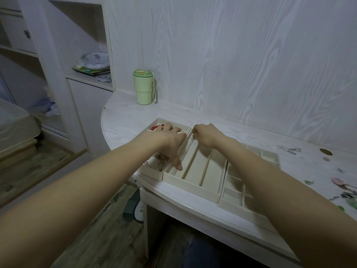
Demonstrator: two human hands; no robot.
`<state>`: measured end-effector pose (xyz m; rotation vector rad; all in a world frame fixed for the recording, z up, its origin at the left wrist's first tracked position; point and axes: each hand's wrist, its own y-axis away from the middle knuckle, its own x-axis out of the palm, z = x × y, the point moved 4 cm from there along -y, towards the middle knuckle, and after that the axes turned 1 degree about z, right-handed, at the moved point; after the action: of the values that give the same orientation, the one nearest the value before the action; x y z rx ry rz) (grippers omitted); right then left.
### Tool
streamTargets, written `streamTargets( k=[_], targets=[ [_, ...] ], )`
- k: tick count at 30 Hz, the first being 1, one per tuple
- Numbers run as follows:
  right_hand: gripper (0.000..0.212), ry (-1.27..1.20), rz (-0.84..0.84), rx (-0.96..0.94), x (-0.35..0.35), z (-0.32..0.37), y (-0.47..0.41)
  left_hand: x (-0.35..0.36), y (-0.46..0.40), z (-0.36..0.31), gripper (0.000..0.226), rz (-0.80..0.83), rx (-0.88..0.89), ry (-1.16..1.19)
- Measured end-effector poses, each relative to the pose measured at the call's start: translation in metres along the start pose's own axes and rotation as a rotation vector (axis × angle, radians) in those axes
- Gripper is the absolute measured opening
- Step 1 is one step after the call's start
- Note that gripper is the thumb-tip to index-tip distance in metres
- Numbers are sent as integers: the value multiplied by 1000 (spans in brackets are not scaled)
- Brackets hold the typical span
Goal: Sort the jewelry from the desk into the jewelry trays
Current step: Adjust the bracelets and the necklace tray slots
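Three cream jewelry trays lie side by side on the white desk. The middle tray (210, 176) has long slots. A thin silver chain (188, 149) lies along its leftmost slot. My right hand (207, 136) pinches the chain's far end at the tray's back edge. My left hand (172, 141) lies flat over the left tray (152, 173), its thumb pressing the chain's near part in the slot. The left tray holds red beads (157, 127) and small dark pieces. The right tray (239, 192) has a grid of small compartments, partly hidden by my right forearm.
Loose jewelry (289, 149) is scattered on the desk at the right, with more pieces (345, 192) near the right edge and two coins (325, 152). A green lidded cup (144, 87) stands at the back left. The desk's rounded edge drops off to the left.
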<state>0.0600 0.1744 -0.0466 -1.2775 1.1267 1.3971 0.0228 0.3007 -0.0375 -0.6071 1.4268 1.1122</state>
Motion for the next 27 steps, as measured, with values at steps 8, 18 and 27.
streamTargets(
  k=[8,18,27],
  targets=[
    [30,-35,52,37,11,-2,-12,4,-10,1,116,8,11,-77],
    [39,-125,12,50,10,-2,0,-3,-5,-2,92,-59,42,26],
    [42,-375,-163,83,-31,-35,58,-42,-8,-31,39,-404,43,319]
  ],
)
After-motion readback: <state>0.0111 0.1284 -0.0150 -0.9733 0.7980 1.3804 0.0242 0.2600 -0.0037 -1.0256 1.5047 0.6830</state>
